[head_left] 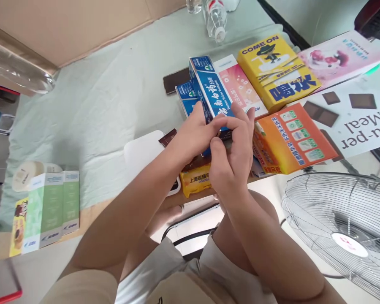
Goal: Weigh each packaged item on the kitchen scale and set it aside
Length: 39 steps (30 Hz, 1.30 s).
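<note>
A blue toothpaste box lies at the table's front, its near end under both hands. My left hand is closed at the box's left side, its thumb along the edge; its other fingers are mostly hidden. Over the near end, my right hand bends its index finger and thumb inward, with other fingertips at the box's right side. A second blue box sits just left. Beneath the hands is a yellow soap packet. Close on the right stand a pink-and-white box and an orange box.
A yellow box, a pink floral box and a white Su-per Meal box lie to the right. Green-and-white boxes stand at the left front. A plastic bottle lies behind. A fan stands right of my legs.
</note>
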Each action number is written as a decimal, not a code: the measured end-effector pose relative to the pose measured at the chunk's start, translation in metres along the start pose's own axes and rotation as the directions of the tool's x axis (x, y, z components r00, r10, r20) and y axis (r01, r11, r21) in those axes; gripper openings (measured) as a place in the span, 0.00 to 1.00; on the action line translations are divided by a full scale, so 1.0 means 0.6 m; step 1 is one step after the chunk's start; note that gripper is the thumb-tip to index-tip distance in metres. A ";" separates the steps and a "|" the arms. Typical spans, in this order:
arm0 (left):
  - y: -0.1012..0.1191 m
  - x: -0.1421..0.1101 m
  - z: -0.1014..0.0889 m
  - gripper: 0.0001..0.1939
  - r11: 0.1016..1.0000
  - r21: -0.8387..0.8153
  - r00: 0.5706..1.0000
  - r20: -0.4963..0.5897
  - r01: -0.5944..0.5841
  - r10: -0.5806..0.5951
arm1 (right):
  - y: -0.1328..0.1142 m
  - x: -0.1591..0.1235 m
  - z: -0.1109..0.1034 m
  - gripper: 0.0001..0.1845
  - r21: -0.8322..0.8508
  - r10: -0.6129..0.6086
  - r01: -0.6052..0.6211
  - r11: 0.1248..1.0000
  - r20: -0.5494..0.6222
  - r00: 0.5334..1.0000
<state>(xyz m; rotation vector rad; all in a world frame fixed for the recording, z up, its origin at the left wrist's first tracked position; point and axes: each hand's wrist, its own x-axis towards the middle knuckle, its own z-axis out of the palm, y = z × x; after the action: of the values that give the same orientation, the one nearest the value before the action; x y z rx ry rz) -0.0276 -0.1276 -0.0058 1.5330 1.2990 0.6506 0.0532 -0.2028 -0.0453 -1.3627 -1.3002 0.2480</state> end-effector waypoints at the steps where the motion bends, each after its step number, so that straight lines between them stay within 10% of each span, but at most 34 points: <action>1: 0.001 0.003 -0.003 0.15 0.999 0.031 0.999 0.033 0.013 -0.014 | 0.001 0.001 0.000 0.14 0.004 -0.006 0.006 1.000 -0.002 1.000; 15: 0.010 -0.047 -0.038 0.12 0.993 -0.091 0.997 -0.007 0.077 -0.078 | -0.001 -0.004 0.018 0.15 0.124 -0.121 0.119 0.985 0.008 0.993; 30: 0.028 -0.049 -0.045 0.16 0.755 0.649 0.993 -0.009 0.093 -0.115 | 0.023 -0.001 0.019 0.17 -0.020 -0.023 0.024 1.000 0.041 0.999; 39: 0.027 -0.010 -0.012 0.05 0.870 0.491 0.999 0.013 0.039 -0.052 | 0.028 0.009 0.008 0.18 -0.101 -0.088 0.082 0.992 -0.060 0.994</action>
<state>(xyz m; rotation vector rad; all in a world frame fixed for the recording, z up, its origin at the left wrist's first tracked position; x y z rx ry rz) -0.0287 -0.1298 0.0129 1.9014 1.5553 0.2711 0.0601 -0.1909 -0.0574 -1.3833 -1.3276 0.0821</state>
